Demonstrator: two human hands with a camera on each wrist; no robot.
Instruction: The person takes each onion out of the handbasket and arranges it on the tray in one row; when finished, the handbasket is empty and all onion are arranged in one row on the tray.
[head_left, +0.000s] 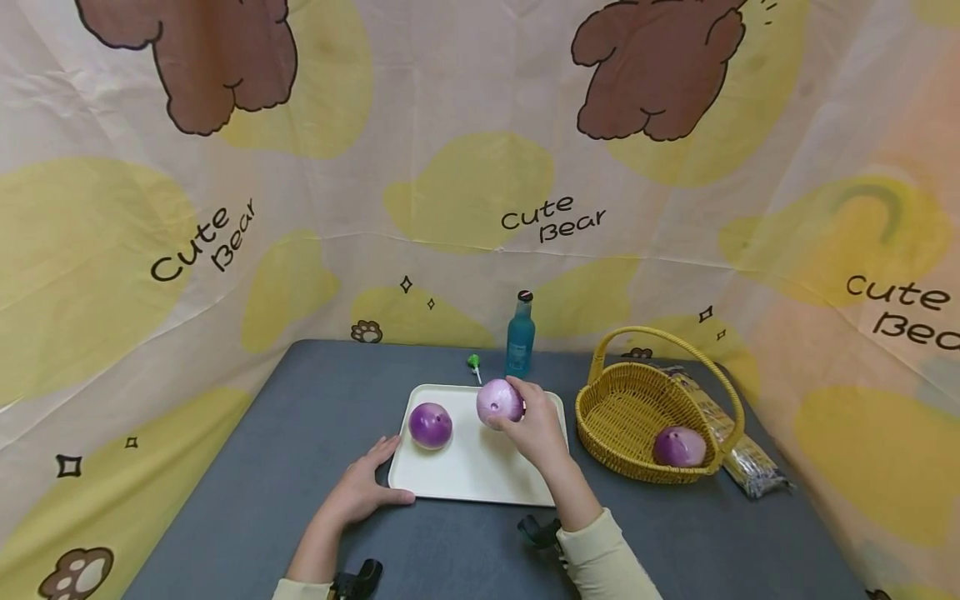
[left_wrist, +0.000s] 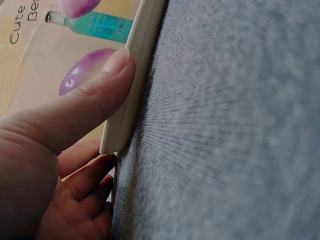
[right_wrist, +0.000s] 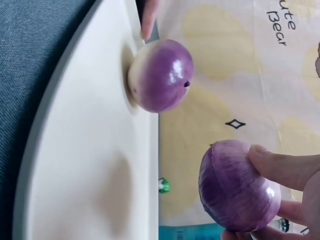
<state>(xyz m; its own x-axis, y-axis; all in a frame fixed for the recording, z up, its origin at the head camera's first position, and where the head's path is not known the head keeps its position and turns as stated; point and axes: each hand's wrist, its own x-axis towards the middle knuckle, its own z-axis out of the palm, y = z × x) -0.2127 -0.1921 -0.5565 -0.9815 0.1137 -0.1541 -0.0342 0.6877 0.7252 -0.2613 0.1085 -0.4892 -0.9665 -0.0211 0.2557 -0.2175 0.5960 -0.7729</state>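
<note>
My right hand (head_left: pixel 534 421) holds a purple onion (head_left: pixel 498 402) above the right part of a white tray (head_left: pixel 480 479). In the right wrist view, the thumb presses one side of the onion (right_wrist: pixel 237 185), with fingers on the other side. A glossy round purple-and-white vegetable (head_left: pixel 431 426), like an onion, rests on the tray's left part. My left hand (head_left: pixel 362 487) is spread around the tray's near-left corner. Its thumb (left_wrist: pixel 95 100) lies straight against the front rim, and the fingers are at the left side, partly hidden.
To the right stands a yellow wicker basket (head_left: pixel 615 417) with a purple onion (head_left: pixel 679 447) inside. A long shiny package (head_left: pixel 738 450) lies behind and beside it. Beyond the tray are a blue bottle (head_left: pixel 520 342) and a green lollipop (head_left: pixel 474 363). A printed cloth hangs behind the grey table (head_left: pixel 300 408).
</note>
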